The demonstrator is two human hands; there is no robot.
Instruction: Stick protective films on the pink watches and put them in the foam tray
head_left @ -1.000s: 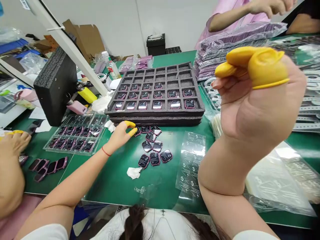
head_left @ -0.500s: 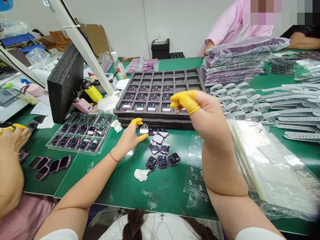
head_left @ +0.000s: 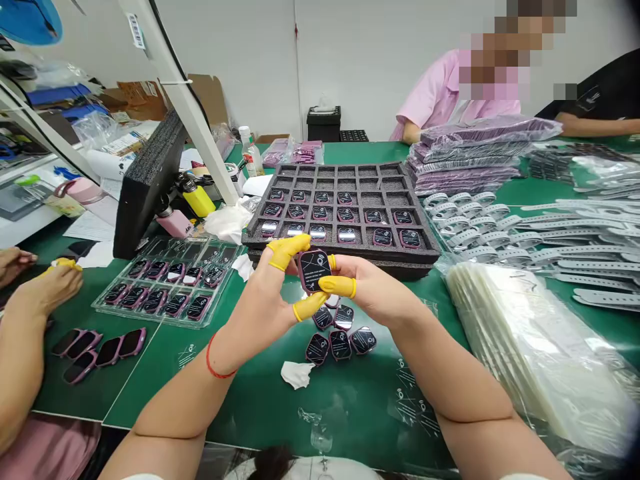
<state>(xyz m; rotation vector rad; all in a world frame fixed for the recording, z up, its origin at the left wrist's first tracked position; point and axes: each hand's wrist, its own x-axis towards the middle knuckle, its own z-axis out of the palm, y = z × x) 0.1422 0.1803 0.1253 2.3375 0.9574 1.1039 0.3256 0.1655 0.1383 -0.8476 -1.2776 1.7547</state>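
Between my two hands is a smartwatch point(head_left: 315, 272) with a pink-purple case and a dark screen carrying white printed marks. My left hand point(head_left: 265, 293), in yellow finger cots, grips its left and lower edge. The thumb and fingers of my right hand point(head_left: 365, 287), also with yellow cots, pinch its right side. Just below lie several more watches point(head_left: 340, 345) loose on the green table. Behind my hands is a black foam tray point(head_left: 367, 185), its front rows partly filled with watches; my fingers hide part of its front edge.
On the left, a clear plastic tray point(head_left: 155, 293) holds more watches, near a co-worker's hands point(head_left: 45, 287). White straps point(head_left: 580, 250) and plastic sleeves point(head_left: 530, 340) cover the right side. Wrapped purple stacks point(head_left: 470, 150) stand behind. A white lamp post point(head_left: 200, 120) rises at left.
My left hand has lifted a watch off the table toward the camera. My right hand has come down from over the foam tray and taken hold of the same watch.
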